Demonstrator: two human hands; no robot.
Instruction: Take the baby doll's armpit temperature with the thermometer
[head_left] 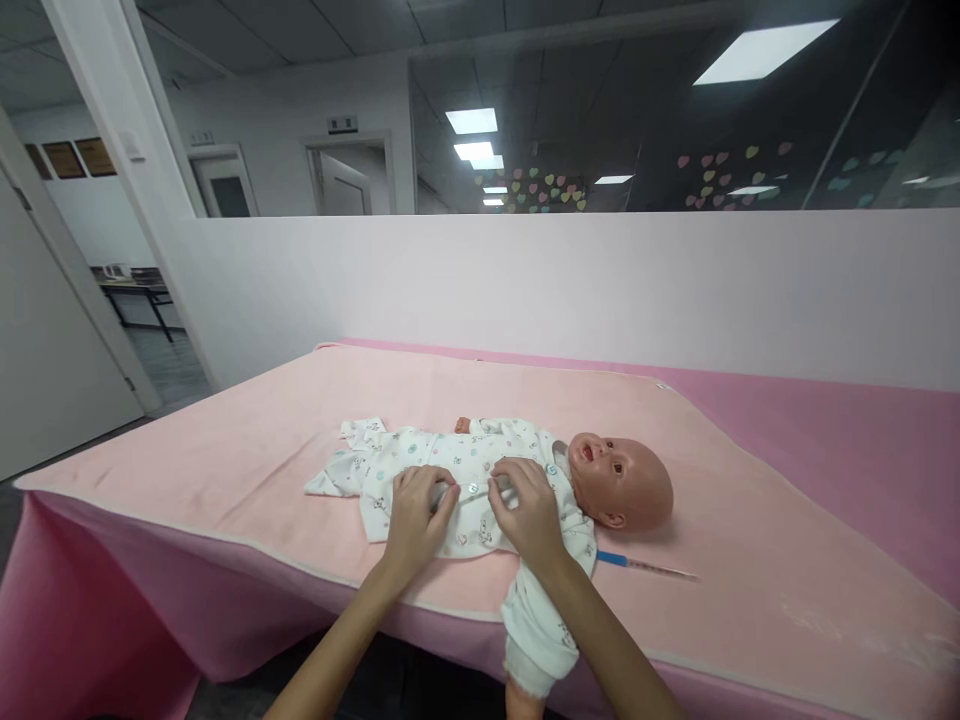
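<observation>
A baby doll [622, 478] lies on its back on a pink blanket [247, 450], head to the right. It wears a white patterned romper [390, 455] with buttons down the front. My left hand [417, 515] rests on the doll's belly, fingers curled and pinching the romper's front edge. My right hand [527, 505] sits on the chest near the neck, fingers bent and gripping the fabric by a button. One sleeved doll arm [536, 630] hangs over the table's near edge under my right wrist.
A thin stick with a blue end [645, 565] lies on the blanket just in front of the doll's head. A white partition wall [570, 290] runs behind the table. A doorway and a dark desk [139, 295] lie at the far left.
</observation>
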